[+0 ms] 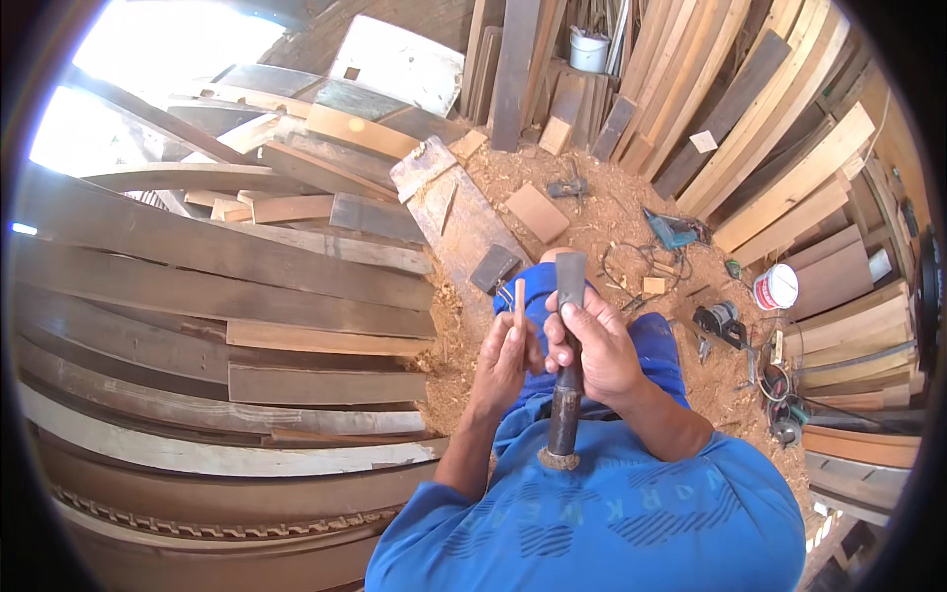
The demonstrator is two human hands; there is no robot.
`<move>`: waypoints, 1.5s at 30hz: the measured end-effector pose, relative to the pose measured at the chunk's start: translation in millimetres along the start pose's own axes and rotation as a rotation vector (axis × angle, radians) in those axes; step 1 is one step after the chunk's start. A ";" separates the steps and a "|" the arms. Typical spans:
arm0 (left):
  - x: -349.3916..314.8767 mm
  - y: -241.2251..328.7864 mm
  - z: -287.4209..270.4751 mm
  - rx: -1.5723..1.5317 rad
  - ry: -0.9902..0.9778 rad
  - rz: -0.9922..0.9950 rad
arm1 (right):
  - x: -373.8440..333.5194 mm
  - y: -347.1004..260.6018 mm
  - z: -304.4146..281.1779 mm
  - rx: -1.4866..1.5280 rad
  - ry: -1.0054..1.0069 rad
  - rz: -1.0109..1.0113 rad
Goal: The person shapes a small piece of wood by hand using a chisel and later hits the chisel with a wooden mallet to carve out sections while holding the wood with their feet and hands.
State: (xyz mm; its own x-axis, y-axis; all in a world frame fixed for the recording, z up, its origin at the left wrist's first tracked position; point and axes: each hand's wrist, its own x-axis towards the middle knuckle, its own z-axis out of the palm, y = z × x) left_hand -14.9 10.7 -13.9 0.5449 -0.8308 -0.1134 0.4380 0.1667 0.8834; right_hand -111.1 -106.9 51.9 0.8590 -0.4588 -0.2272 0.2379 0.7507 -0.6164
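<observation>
My right hand point(604, 353) is wrapped around a broad chisel point(570, 280), its thumb lying near the base of the blade. The chisel stands upright in the picture, flat grey blade at the top. Its dark round handle ends in a frayed butt against my blue shirt. Beside it, my left hand point(503, 357) pinches a thin reddish-brown wooden stick point(520, 300) between thumb and fingers, one end poking up. Part of the stick is hidden in the fingers. Stick and chisel are a little apart, both above my blue trousers.
Long boards point(197, 266) lie stacked on my left; more planks point(681, 89) lean at the far right. Ahead, a worn plank point(459, 212) rests on shavings. A teal power tool point(671, 229), another power tool point(720, 322) and a white bucket point(776, 286) stand on my right.
</observation>
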 end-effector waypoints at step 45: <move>17.1 26.3 8.2 0.063 0.121 -0.013 | -5.8 4.2 12.0 0.066 -0.085 0.168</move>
State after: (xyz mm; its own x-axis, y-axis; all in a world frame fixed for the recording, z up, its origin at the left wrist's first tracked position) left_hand 0.0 -3.5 11.1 0.6236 -0.7617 -0.1759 0.4018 0.1193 0.9079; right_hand -109.6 -95.4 59.6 0.9237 -0.2848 -0.2564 0.1149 0.8442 -0.5236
